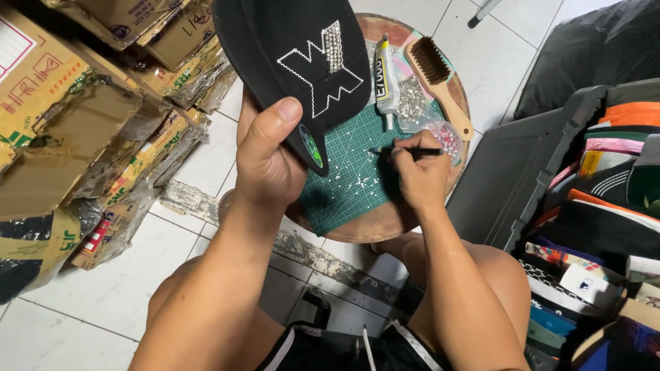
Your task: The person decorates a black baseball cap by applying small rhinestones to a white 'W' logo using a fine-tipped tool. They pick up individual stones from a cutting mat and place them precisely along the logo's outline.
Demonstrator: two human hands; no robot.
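Note:
My left hand (265,158) grips a black cap (292,58) by its brim, thumb on top, and lifts it above the round wooden stool (385,223). The cap front bears a white stitched emblem partly filled with silver rhinestones. My right hand (419,172) pinches a thin black pick-up stick (405,150), its tip pointing left over the green cutting mat (347,185). Several loose rhinestones (357,180) lie scattered on the mat just below the stick's tip.
A glue tube (385,75), a wooden-handled brush (440,79) and small bags of rhinestones (412,99) lie at the stool's far side. Flattened cardboard boxes (82,117) pile up at left. A dark bin (591,206) stuffed with folded caps stands at right. White tiled floor lies below.

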